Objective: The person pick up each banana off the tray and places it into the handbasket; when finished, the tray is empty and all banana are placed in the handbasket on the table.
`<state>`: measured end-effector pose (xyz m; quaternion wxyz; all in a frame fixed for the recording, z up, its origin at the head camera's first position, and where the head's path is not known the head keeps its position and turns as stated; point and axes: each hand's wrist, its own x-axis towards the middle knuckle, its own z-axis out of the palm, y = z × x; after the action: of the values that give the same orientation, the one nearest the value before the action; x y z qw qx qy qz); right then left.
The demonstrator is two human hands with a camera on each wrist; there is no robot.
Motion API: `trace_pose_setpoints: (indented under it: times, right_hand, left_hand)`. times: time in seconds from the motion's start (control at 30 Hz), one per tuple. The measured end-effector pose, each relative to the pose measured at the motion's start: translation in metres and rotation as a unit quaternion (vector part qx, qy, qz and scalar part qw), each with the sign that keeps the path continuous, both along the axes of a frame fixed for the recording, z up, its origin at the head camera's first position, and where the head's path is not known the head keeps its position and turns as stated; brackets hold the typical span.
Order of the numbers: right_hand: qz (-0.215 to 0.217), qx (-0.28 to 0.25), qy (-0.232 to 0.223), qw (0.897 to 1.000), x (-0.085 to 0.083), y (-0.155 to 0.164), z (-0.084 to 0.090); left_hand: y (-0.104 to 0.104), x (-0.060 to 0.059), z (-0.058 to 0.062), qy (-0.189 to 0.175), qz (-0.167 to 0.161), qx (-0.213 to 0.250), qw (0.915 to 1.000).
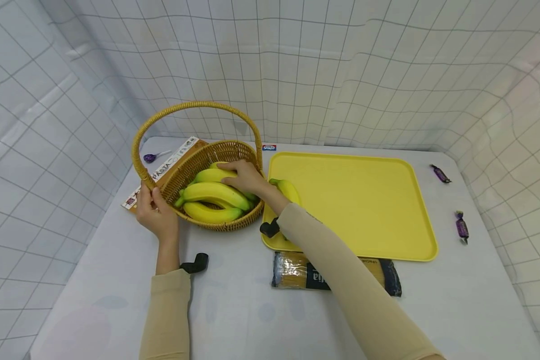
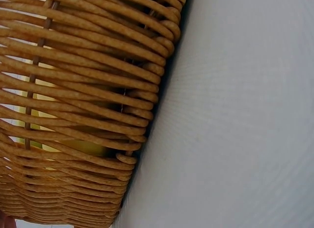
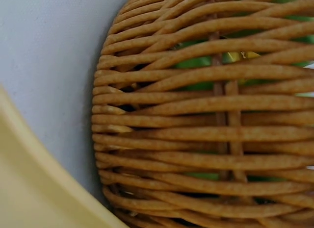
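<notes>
A wicker basket with a tall arched handle holds several yellow bananas. At its left side, my left hand grips the foot of the handle by the rim. My right hand reaches over the right rim, thumb and fingers around a banana at the back of the pile; the palm hides part of it. Another banana lies on the left end of a yellow tray, partly covered by my right forearm. Both wrist views show only woven basket wall close up, not the fingers.
Behind the basket lies a pasta box, with a purple lollipop beside it. A spaghetti pack sits before the tray, under my right sleeve. Purple wrapped candies lie at the right; a small red-blue wrapper is behind.
</notes>
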<state>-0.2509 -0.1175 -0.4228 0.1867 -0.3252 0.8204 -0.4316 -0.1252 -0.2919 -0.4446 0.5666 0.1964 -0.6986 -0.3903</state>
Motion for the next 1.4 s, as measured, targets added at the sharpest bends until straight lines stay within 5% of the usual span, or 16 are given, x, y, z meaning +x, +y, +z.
trace_pose_setpoints:
  times: [0.2, 0.47, 0.73, 0.93, 1.2, 1.4]
  right_hand:
    - [0.005, -0.011, -0.009, 1.0, 0.0, 0.002, 0.0]
    - [-0.003, -0.041, 0.026, 0.999, 0.002, 0.008, 0.002]
    - [-0.013, -0.04, 0.093, 0.995, 0.018, 0.021, 0.014]
    - [-0.042, -0.071, 0.098, 0.992, 0.04, 0.041, 0.031]
    - [-0.057, -0.097, 0.105, 0.988, 0.067, 0.077, 0.059]
    - [-0.091, -0.136, 0.103, 0.981, 0.078, 0.106, 0.062]
  left_hand:
    - [-0.014, -0.005, -0.017, -0.01, 0.001, -0.002, 1.0]
    - [-0.016, -0.004, -0.017, -0.009, -0.012, 0.001, 0.9999]
    - [-0.003, 0.0, -0.002, -0.004, 0.001, -0.001, 1.0]
    - [0.012, 0.007, 0.015, 0.004, -0.011, 0.006, 0.9999]
    - [0.012, 0.006, 0.015, 0.003, -0.007, 0.01, 0.9999]
    - [0.012, 0.007, 0.016, -0.001, -0.008, 0.012, 0.9999]
